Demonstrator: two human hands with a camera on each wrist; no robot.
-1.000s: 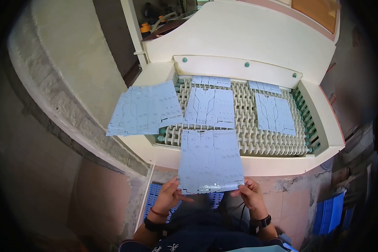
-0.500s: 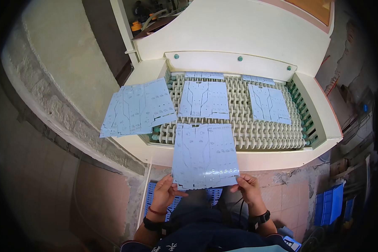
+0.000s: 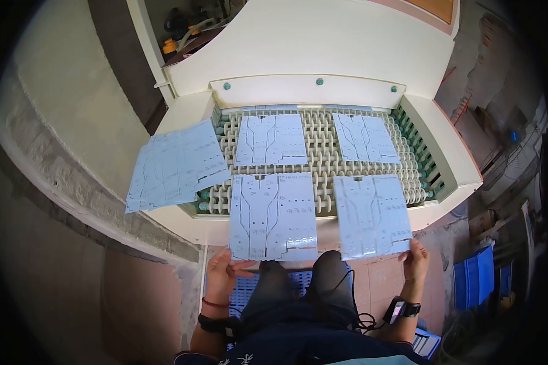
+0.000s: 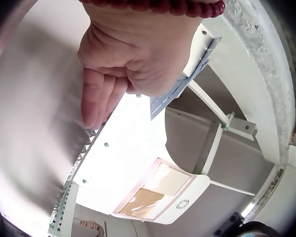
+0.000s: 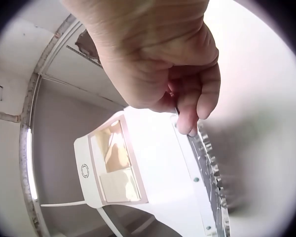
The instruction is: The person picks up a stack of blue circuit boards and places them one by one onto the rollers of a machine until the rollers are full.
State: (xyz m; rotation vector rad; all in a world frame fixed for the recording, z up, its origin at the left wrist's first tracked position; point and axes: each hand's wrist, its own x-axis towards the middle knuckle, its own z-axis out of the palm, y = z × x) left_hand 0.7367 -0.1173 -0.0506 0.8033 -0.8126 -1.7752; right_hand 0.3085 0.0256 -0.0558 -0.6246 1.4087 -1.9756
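Note:
In the head view, my left hand pinches the lower left corner of a light blue circuit board, thumb above and fingers beneath. My right hand grips the lower right corner of a second circuit board, slightly blurred. Both boards lie side by side with a gap between them, their far edges over the near edge of a white roller conveyor. In the left wrist view that hand's fingers extend under the board; in the right wrist view the fingers curl at the board's edge.
Two more boards, one at left and one at right, lie on the rollers, with others partly under the machine's front panel. A fanned stack of boards sits on the conveyor's left ledge. Blue crates stand at right.
What looked like one board held by both hands is now two boards apart, the right hand having moved right with one. The boards on the rollers have moved farther in; the head view has shifted.

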